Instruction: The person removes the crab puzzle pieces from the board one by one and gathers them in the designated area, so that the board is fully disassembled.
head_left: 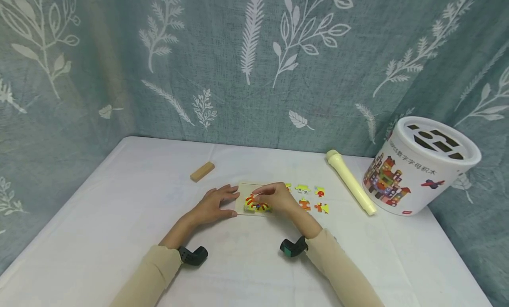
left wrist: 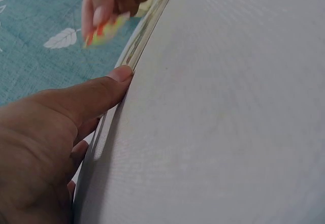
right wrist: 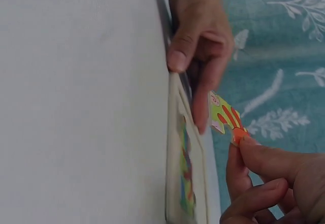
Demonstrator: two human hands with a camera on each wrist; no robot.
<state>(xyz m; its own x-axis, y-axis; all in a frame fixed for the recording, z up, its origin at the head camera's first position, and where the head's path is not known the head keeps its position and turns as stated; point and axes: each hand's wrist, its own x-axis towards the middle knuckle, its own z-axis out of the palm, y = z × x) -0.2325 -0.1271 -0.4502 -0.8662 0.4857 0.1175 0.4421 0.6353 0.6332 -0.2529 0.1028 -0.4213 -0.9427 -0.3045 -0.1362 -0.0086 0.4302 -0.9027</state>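
Note:
A light wooden puzzle board (head_left: 240, 192) lies flat on the table, with colourful pieces set in its near part. My left hand (head_left: 214, 205) rests at the board's left edge, thumb and fingers spread; in the left wrist view its thumb (left wrist: 104, 89) touches the rim. Over the board, my right hand (head_left: 280, 197) pinches a yellow-green puzzle piece (right wrist: 227, 113) with red stripes between thumb and fingertips. The piece is held above the board, apart from it. To the right lie several loose puzzle pieces (head_left: 304, 204), one partly hidden behind the right hand.
A wooden block (head_left: 202, 171) lies beyond the left hand. On the right are a pale yellow stick (head_left: 351, 182) with a knobbed end and a large white tub (head_left: 417, 170) with shaped holes in its lid. A patterned curtain (head_left: 222, 68) hangs behind the table.

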